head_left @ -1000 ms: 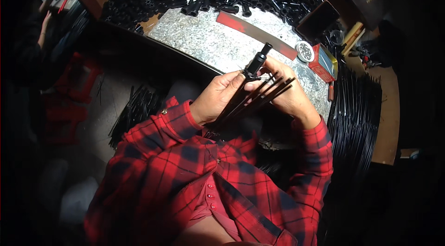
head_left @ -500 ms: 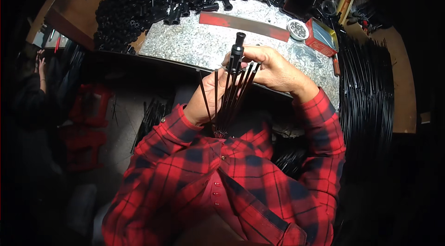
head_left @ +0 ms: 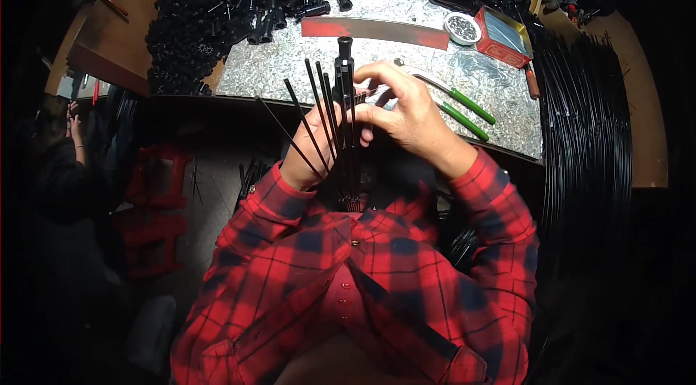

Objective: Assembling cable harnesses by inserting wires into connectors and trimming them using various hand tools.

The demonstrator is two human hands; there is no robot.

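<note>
An umbrella frame stands upright between my hands, its black plastic hub [head_left: 344,59] at the top. Thin black ribs [head_left: 324,98] run down from it toward my lap, several of them fanned out to the left. My left hand [head_left: 308,142] is closed round the frame below the hub, partly hidden by the ribs. On the other side, my right hand [head_left: 415,113] is curled with thumb and fingers at the hub, pinching what looks like a thin wire [head_left: 375,90]. The hub hides part of the fingertips. Green-handled pliers [head_left: 464,111] lie just right of my right hand.
Black plastic parts [head_left: 210,30] are heaped at the back left. On the metal-topped table [head_left: 254,69] lie a red-grey strip [head_left: 377,31], a white dish [head_left: 462,28] and a red box [head_left: 504,40]. Long black rods [head_left: 587,109] hang at right. Another person's hand [head_left: 74,120] shows far left.
The hub has shifted left in the view and more ribs lean left. My right hand has moved slightly down, and the pliers it hid now show. The whole view has shifted a little.
</note>
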